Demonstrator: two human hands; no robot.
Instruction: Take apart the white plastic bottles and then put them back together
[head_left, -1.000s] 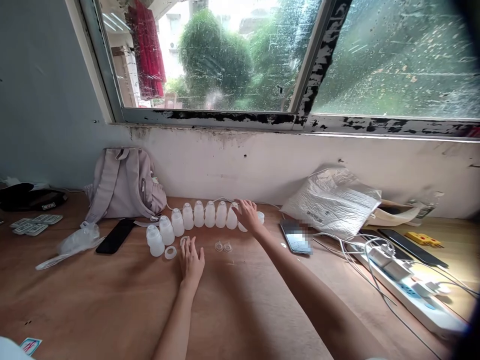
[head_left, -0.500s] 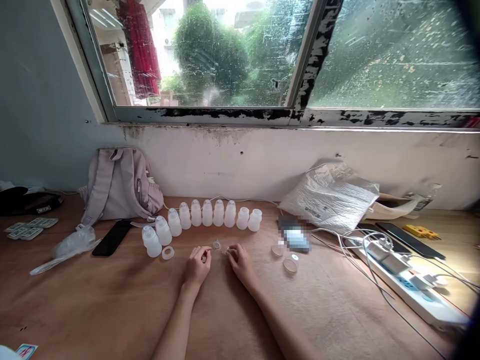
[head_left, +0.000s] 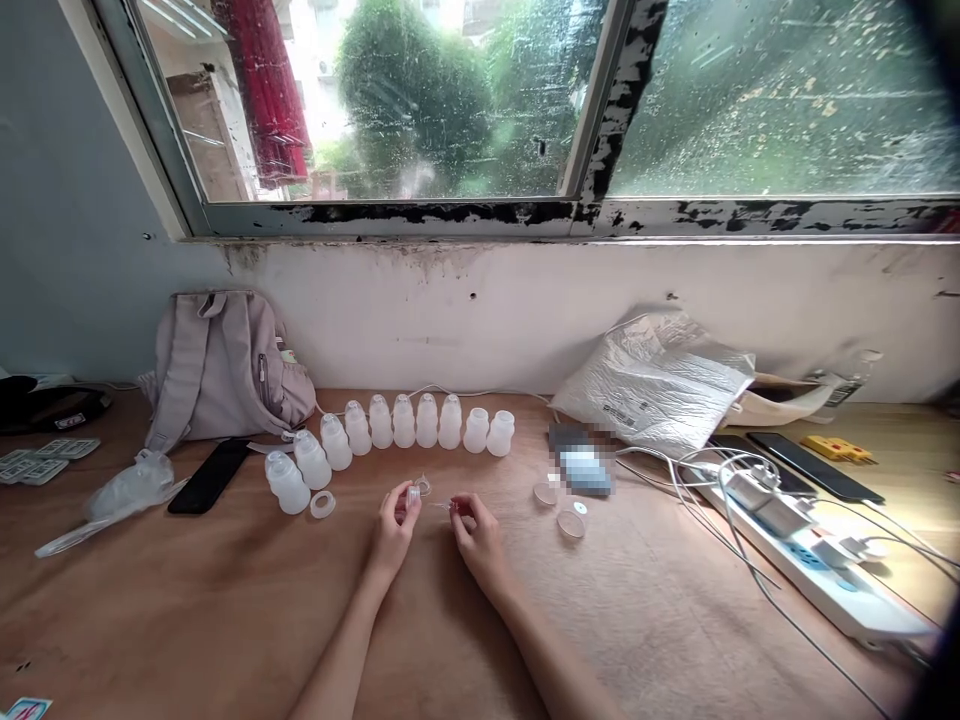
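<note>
My left hand [head_left: 393, 528] is closed in a pinch around a small whitish ring-like piece [head_left: 413, 496], whose exact kind is hard to make out. Right beside those fingertips is a clear teat-shaped piece [head_left: 424, 486]; whether they touch it I cannot tell. A short way to the right, my right hand [head_left: 478, 535] pinches a tiny clear piece [head_left: 444, 505], too small to name. Beyond both hands, small frosted bottles [head_left: 404, 424] stand in a curved row, most under clear domed caps. A white ring [head_left: 322, 504] lies by the nearest bottle.
Two shallow clear cups [head_left: 571, 522] lie to the right, near a blurred-out object [head_left: 583, 466]. A power strip [head_left: 817, 560] with tangled white cables takes up the right side. At left are a black phone [head_left: 210, 477], a plastic bag [head_left: 131, 487] and a backpack [head_left: 225, 370].
My view has shifted slightly to the right. My left hand has come closer to the clear teat-shaped piece, and the whitish piece in it now shows upright. My right hand keeps its pinch.
</note>
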